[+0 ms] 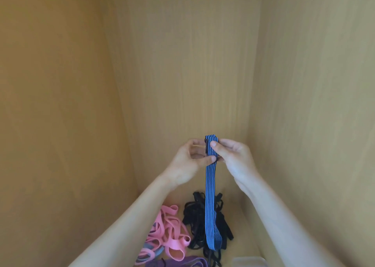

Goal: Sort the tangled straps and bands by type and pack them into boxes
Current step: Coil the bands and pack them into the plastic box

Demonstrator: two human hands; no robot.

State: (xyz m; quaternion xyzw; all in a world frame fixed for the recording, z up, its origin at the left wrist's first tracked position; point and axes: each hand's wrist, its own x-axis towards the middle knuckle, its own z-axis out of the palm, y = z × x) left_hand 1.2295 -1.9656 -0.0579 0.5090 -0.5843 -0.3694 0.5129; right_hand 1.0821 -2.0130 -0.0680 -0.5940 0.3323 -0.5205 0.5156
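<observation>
A blue strap with thin pale stripes (211, 205) hangs straight down from both my hands, folded over at the top. My left hand (188, 163) pinches it from the left near a small dark clip. My right hand (233, 157) pinches its top fold between thumb and fingers. Below lies a tangle of black straps (197, 224), behind the strap's lower loop. To its left sits a heap of pink bands (170, 232). A purple band (182, 262) and a grey-blue band (151, 248) lie at the bottom edge.
Wooden panels enclose the space: a left wall (60, 104), a back wall (182, 63) and a right wall (314, 104). A clear plastic box rim (248, 261) shows at the bottom right. My forearms reach in from the lower corners.
</observation>
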